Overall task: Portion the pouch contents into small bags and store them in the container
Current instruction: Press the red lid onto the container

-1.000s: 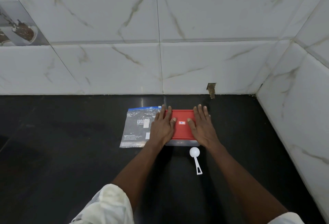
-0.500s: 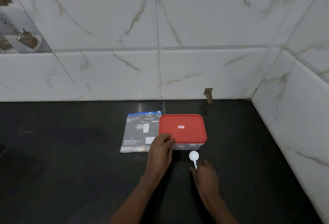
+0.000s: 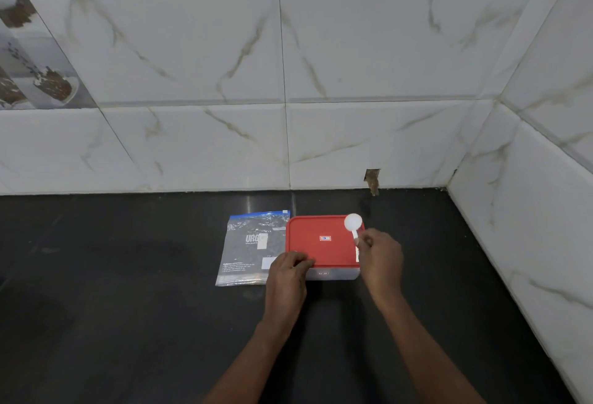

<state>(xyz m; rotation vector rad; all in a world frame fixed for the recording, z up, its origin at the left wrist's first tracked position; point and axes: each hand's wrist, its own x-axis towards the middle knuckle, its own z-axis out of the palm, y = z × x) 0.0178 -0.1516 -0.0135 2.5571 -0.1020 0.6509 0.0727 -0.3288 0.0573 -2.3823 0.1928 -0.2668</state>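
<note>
A clear container with a red lid (image 3: 321, 240) sits on the black counter near the back wall. A flat dark pouch (image 3: 250, 248) with a blue top edge lies touching its left side. My right hand (image 3: 380, 257) grips a white plastic scoop (image 3: 353, 223) by its handle, with the bowl raised over the lid's back right corner. Fingers of my left hand (image 3: 287, 270) curl on the lid's front left corner. The container's contents are hidden by the lid.
The black counter (image 3: 128, 307) meets white marble-tile walls at the back and on the right, forming a corner (image 3: 449, 188). A small chipped hole (image 3: 372, 180) marks the back wall's base.
My right hand picked the scoop up off the counter in front of the container and lifted it over the lid. My left hand stayed at the lid's front left corner.
</note>
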